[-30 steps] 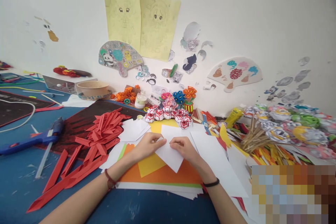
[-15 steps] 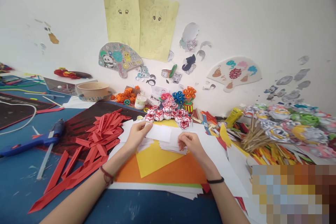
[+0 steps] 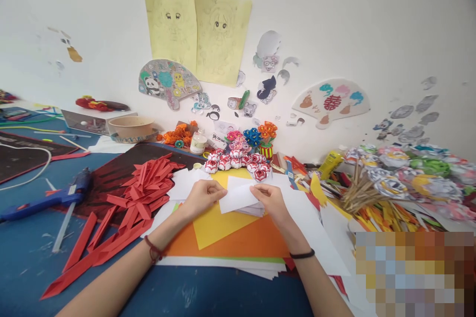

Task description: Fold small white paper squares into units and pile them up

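Note:
A small white paper rectangle [image 3: 237, 199] is held up between my hands, above a stack of white paper slips [image 3: 256, 209]. My left hand [image 3: 204, 198] is closed, thumb and fingers pinched at the paper's upper left corner. On the other side, my right hand [image 3: 272, 203] pinches its upper right corner. Beneath them lie a yellow sheet [image 3: 210, 230] and a larger orange sheet [image 3: 241, 245], on top of more white sheets.
Folded red paper strips [image 3: 139, 190] are heaped on the left, beside a blue glue gun [image 3: 70, 195]. Red-and-white paper flowers [image 3: 238, 161] stand behind the sheets. Wrapped flowers with stems [image 3: 357, 193] and yellow paper pieces [image 3: 386, 220] crowd the right side.
The white paper rectangle has moved right and toward me, tilting. My right hand has taken hold of its right corner; my left hand has shifted right along with it.

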A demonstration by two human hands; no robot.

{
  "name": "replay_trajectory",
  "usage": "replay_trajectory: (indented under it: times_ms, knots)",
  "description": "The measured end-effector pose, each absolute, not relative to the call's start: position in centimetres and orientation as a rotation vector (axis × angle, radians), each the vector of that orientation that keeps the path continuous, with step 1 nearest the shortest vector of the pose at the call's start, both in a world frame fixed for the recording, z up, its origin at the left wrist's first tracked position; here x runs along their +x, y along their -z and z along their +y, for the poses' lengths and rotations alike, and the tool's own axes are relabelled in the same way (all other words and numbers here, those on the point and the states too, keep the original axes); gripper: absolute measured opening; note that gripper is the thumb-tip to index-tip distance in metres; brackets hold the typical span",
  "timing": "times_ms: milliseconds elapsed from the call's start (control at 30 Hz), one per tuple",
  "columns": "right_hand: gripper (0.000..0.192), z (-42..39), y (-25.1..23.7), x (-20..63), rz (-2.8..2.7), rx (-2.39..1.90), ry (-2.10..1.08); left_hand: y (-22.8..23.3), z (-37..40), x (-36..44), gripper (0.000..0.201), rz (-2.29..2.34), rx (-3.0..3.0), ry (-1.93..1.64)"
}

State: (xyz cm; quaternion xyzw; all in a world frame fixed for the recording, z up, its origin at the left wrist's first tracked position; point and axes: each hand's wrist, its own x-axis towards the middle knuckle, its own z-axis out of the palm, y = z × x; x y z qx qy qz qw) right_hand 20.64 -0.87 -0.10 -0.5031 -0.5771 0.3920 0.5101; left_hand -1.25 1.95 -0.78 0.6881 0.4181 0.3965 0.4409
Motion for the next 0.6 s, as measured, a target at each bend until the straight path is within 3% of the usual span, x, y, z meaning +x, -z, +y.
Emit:
replay_trajectory:
  times_ms: [200,367,600]
  knots:
    - [0.037,-1.0,-0.1,20.4,-1.381,-1.223,-1.105,0.6,1.8,-1.5,0.034,1.163,1.772,-1.081]
    - [0.041,-1.4,-0.4,20.2,-1.346,-1.27,-1.039,0.3,0.8,-1.2,0.025,1.232,2.167,-1.085]
    - [0.043,-1.8,-0.5,19.6,-1.32,-1.296,-1.025,1.0,-1.0,0.4,0.051,1.108,2.513,-0.954]
